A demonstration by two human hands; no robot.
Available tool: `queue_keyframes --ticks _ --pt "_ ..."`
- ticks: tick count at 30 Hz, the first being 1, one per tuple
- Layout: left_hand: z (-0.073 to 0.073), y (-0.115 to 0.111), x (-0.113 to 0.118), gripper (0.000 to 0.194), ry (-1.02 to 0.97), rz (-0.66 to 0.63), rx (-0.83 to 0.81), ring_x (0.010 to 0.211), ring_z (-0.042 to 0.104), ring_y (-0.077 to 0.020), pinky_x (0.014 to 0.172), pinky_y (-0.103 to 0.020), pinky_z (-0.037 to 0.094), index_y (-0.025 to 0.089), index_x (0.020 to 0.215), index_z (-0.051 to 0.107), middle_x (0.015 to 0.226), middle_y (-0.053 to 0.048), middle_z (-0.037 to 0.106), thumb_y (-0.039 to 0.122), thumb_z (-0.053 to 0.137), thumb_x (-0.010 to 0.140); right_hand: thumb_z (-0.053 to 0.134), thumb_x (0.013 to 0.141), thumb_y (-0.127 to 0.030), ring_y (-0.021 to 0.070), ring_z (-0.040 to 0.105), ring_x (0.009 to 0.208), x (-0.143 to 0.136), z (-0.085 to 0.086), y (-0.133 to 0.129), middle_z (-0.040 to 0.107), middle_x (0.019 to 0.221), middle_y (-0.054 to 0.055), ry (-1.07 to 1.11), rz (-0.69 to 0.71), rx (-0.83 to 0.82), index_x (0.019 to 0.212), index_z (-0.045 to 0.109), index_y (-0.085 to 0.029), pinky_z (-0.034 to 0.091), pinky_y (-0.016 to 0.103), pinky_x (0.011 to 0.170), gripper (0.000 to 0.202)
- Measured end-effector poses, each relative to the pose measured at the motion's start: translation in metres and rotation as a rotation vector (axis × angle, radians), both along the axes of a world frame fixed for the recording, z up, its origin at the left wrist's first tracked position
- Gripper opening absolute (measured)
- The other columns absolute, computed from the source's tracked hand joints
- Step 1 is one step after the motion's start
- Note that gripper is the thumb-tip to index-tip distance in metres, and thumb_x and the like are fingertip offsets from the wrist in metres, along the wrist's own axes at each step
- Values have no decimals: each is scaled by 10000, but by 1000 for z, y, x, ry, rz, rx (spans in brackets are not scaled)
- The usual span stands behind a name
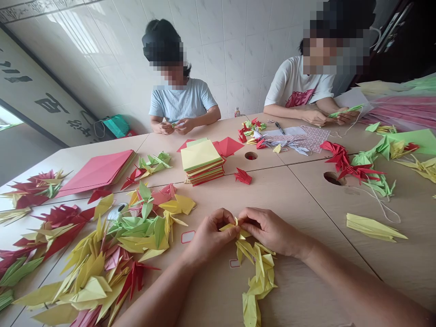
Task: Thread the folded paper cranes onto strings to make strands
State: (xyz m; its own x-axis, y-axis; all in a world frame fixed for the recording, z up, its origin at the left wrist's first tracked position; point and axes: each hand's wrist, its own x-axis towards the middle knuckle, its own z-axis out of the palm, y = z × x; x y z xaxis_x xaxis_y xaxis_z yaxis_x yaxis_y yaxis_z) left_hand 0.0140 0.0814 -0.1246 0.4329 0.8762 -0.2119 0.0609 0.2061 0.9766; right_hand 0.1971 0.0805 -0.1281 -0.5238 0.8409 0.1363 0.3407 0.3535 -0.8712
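Over the near middle of the table, my left hand [213,236] and my right hand [272,234] meet with fingers pinched. Between the fingertips is a small yellow paper crane [236,222], partly covered by my fingers. Below it a chain of yellow paper cranes [260,272] trails down towards the near edge; any thread through it is too fine to see. Left of my left hand spreads a heap of folded paper cranes [91,277] in yellow, green, red and pink. A bundle of folded yellow paper [374,228] lies to the right.
Beyond my hands stands a stack of square coloured paper [202,156], with a lone red crane [243,176] beside it. Large red sheets [97,172] lie at left. The table has round holes [334,178]. Two people [184,97] [299,86] sit across, holding small green pieces.
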Motion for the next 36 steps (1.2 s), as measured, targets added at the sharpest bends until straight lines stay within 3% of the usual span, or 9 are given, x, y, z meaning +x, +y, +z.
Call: queue_keyframes --ticks 6,17,25,31,34,36 --pt "-2 2 0 274 -134 117 -69 634 507 -80 627 -203 416 155 749 484 689 33 557 320 699 702 518 857 -262 94 496 648 -1 3 -1 522 733 -19 40 -59 -42 813 505 -184 419 193 585 90" --pt "-1 0 4 300 -174 185 -79 612 504 -72 601 -186 398 149 716 492 656 36 569 304 742 654 492 782 -84 138 563 822 -8 -1 -4 594 906 44 -9 -92 234 789 535 -183 459 252 719 109" --pt "-8 0 5 286 -120 178 -10 591 462 -63 572 -179 367 145 704 487 628 44 524 300 725 672 499 727 -58 113 541 728 -14 -1 -5 578 851 20 -16 -165 187 712 490 -182 434 224 644 126" --pt "-6 2 2 248 -98 147 10 637 486 -73 609 -185 393 149 742 511 682 30 546 305 700 705 522 697 -71 101 501 667 -12 -1 -4 555 800 6 33 -193 48 690 504 -173 414 220 605 104" --pt "-1 1 2 252 -128 117 -23 706 537 -90 663 -201 433 159 811 530 800 12 587 294 711 698 554 758 -169 99 506 655 -8 0 -1 542 758 -3 162 -175 -213 745 528 -167 414 216 587 29" --pt "1 0 2 260 -148 114 -47 707 554 -94 667 -208 449 163 826 532 824 10 597 288 717 692 578 794 -270 91 500 635 -5 1 1 531 732 -17 270 -144 -402 805 523 -171 407 205 561 114"
